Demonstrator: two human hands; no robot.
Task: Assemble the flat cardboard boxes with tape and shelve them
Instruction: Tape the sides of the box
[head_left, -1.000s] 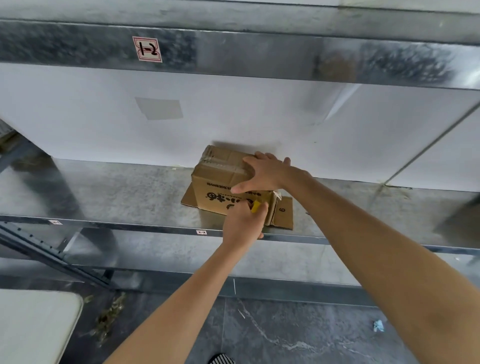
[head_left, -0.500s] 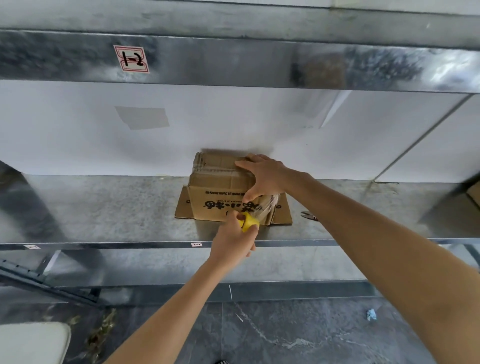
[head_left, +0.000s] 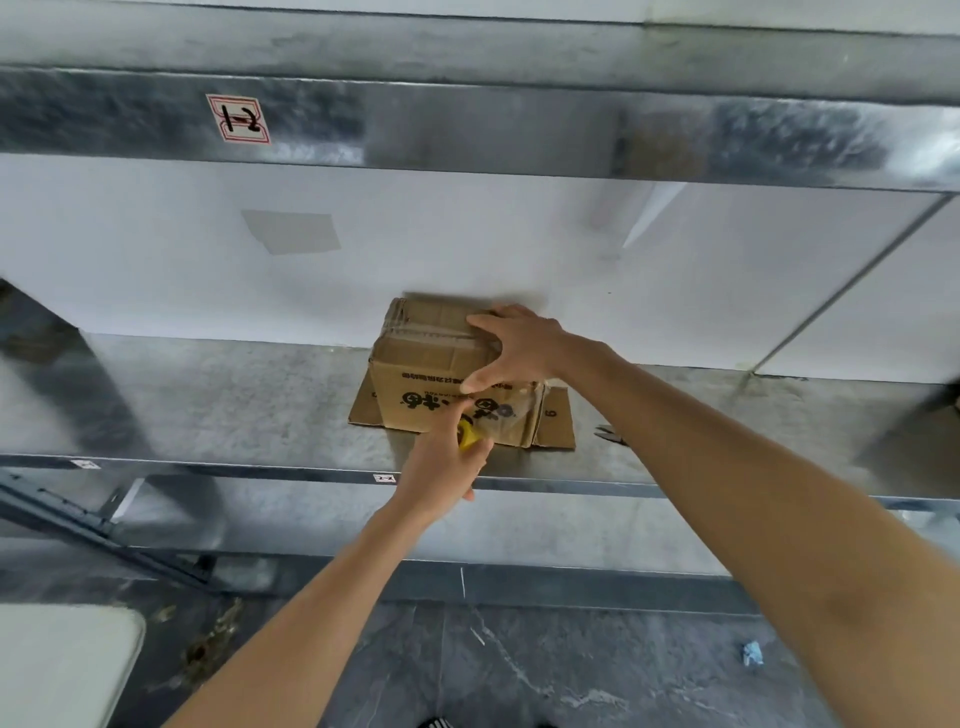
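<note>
Brown cardboard marks the middle of the frame: the box (head_left: 431, 364) stands on the metal shelf (head_left: 208, 405), its back close to the white wall (head_left: 156, 260). Black print runs across its front face. Two bottom flaps lie flat on the shelf, one sticking out at the box's left, the other at its right. Clear strips already cross the top of the box near its left edge.

Just right of centre, the right hand (head_left: 519, 345) lies spread on the top of the box. Its fingers are fairly straight and reach across the top toward the left, while the thumb points down over the front edge onto the front face. It presses and grasps nothing.

Below it, the left hand (head_left: 441, 465) is curled round the tape (head_left: 467, 436), of which only a yellow part shows between the fingers. It is held just in front of the lower front face. A clear, shiny strip stretches from the yellow part up and right to the box's lower right front corner.

On the shelf to the right of the box lies a small dark metal thing (head_left: 610, 434), too blurred to name.

At the upper left, the beam (head_left: 467, 124) of the shelf above carries a red-edged label (head_left: 238, 118) with handwritten marks. A small tag (head_left: 384, 478) sits on the front edge of the lower shelf, below the left hand. At the lower left is the corner of a white table (head_left: 62, 665). The dark, marbled floor (head_left: 571, 665) fills the bottom, with a blue scrap (head_left: 751, 653) at the lower right.
</note>
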